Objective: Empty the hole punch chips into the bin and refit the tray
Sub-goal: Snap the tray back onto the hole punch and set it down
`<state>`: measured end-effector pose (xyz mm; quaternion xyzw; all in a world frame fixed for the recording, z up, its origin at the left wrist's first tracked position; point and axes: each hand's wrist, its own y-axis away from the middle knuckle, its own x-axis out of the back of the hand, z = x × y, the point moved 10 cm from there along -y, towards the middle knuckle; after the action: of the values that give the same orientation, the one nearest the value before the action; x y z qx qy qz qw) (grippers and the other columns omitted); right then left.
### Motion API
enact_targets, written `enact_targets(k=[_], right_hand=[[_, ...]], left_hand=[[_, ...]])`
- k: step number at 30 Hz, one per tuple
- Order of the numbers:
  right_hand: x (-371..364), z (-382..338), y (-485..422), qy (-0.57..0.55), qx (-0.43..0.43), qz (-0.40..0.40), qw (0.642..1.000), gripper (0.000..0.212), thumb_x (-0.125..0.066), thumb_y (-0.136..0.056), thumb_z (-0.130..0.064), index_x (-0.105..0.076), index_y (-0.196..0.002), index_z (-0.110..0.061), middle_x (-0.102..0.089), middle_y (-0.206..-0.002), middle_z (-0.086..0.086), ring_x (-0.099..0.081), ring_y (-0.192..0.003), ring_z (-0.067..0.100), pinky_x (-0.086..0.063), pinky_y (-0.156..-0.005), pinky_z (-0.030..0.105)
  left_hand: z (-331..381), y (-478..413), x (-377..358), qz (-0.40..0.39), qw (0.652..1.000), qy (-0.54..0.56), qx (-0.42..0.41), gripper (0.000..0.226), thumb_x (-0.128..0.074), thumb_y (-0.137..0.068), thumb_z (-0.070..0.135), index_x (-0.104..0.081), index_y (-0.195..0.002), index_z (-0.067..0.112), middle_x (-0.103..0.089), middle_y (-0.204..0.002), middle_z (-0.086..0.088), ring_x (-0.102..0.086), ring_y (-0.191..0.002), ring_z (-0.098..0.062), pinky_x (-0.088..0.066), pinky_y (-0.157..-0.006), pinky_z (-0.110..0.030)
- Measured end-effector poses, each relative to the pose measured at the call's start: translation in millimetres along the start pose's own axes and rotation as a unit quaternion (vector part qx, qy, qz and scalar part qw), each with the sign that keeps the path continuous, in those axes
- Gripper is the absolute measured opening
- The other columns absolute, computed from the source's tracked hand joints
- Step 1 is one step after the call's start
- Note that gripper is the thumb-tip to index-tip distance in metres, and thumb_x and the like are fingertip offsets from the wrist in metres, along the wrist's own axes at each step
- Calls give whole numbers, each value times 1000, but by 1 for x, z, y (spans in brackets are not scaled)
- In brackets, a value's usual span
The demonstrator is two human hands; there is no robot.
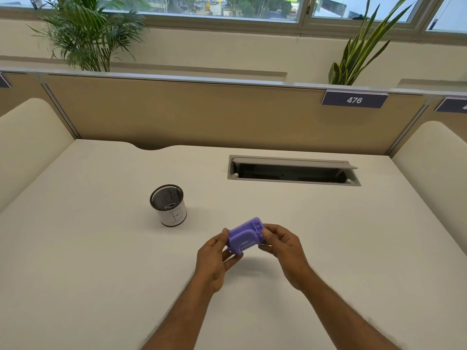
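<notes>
I have my left hand (214,258) and right hand (283,245) both closed around the purple hole punch (245,235), lifted just clear of the desk (328,248). I think the tray is on it, though blur hides the seam, so I judge the emptying not yet done. The mesh bin (168,204) (marked with a "B") stands near the punch, beyond and to its left, nothing between them. An open cable hatch (293,170) lies well beyond the punch, to its right.

White desk (101,248), open cable hatch (293,170), tan partition (202,114), sign 476 (354,100), two plants (86,34)
</notes>
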<state>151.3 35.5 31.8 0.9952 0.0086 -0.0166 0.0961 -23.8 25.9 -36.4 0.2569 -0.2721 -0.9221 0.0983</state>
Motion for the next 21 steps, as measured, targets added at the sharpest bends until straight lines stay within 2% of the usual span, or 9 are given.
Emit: enact_targets(k=[4,7,10,12,15,17,19,21], right_hand=[[15,12,-1,13,-36,13,999,18,-60,-91,-22,-71,-97,-9,-73,-94,16,-68,-81,25,-59,-79,41],[22,23,0,68,-77,-20,995,15,-62,-90,-19,-73,-88,-10,-73,-87,12,-66,-72,19,-59,-66,33],[34,36,1,90,-106,-27,990,10,-64,-86,-9,-73,-85,-4,-73,-82,13,-68,-67,20,-57,-59,29],[48,46,2,59,-133,0,989,11,-62,-85,-5,-72,-84,0,-72,-80,18,-69,-66,24,-57,-58,30],[68,63,4,-44,-170,65,982,12,-60,-85,-1,-70,-86,6,-69,-79,22,-68,-68,30,-60,-64,36],[77,71,7,-103,-176,99,974,12,-57,-86,2,-67,-89,8,-69,-81,23,-68,-72,33,-60,-68,38],[88,77,8,-127,-177,126,968,13,-54,-87,5,-66,-88,9,-70,-82,24,-69,-72,34,-60,-69,39],[100,80,9,-128,-179,144,965,13,-54,-86,5,-66,-88,9,-71,-83,24,-70,-71,32,-61,-67,37]], left_hand=[[-1,-2,-1,8,997,-81,1,26,-67,-87,32,-72,-101,12,-74,-96,-12,-70,-89,-33,-60,-60,-34],[3,-6,-15,-34,979,-201,-8,22,-70,-84,36,-76,-90,16,-77,-86,-6,-72,-81,-25,-59,-59,-33],[4,-11,-32,-59,959,-276,-34,21,-71,-81,39,-79,-78,20,-77,-76,3,-72,-75,-17,-58,-55,-28],[0,-14,-41,-53,964,-260,-34,22,-70,-83,38,-78,-75,19,-77,-76,1,-73,-75,-17,-57,-57,-26],[-21,-20,-56,-39,982,-186,11,25,-63,-91,29,-75,-83,9,-79,-81,-8,-75,-79,-22,-59,-65,-27],[-40,-18,-74,-72,978,-194,35,19,-59,-92,16,-74,-90,5,-78,-86,-12,-75,-83,-24,-60,-68,-28],[-56,-14,-95,-115,968,-221,36,20,-57,-89,7,-77,-85,10,-79,-83,-9,-76,-81,-21,-59,-65,-24],[-61,-19,-106,-103,966,-238,24,23,-59,-88,5,-77,-77,14,-78,-74,-5,-75,-73,-19,-58,-62,-24]])
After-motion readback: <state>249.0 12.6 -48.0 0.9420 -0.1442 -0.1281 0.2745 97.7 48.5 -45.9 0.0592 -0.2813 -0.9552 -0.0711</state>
